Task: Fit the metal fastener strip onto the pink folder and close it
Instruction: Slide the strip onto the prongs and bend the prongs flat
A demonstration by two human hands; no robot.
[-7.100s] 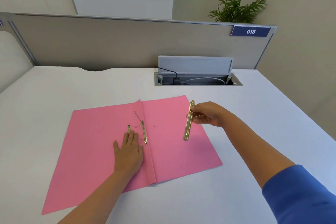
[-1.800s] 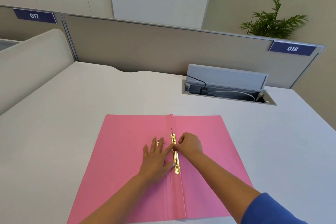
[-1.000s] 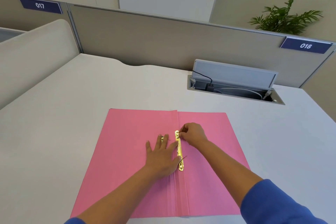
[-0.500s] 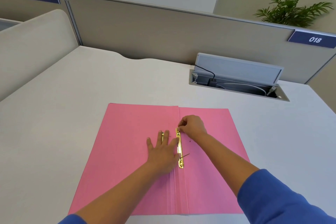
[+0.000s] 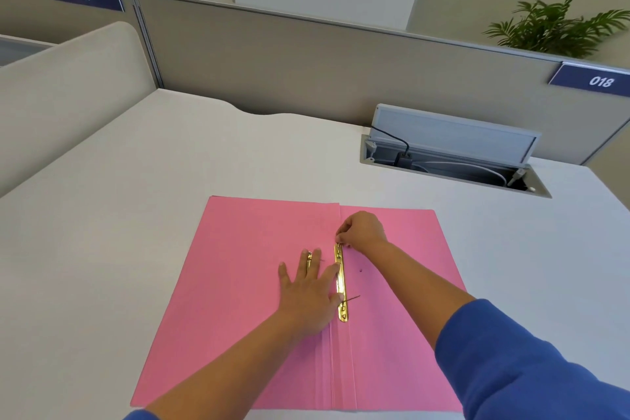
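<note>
One pink folder [image 5: 245, 283] lying open on one white desk [image 5: 136, 198], one gold fastener strip [image 5: 340, 283] along its spine, left hand [image 5: 308, 293] spread flat beside it, right hand [image 5: 361, 230] pinched at the strip's far end, one thin prong [image 5: 353, 299] sticking out near the strip's near end.

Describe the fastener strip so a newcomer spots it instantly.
Find the open pink folder on the white desk. Along its centre fold, between the two hands, lies the strip: a narrow gold metal bar, the only long shiny thing there.
</note>
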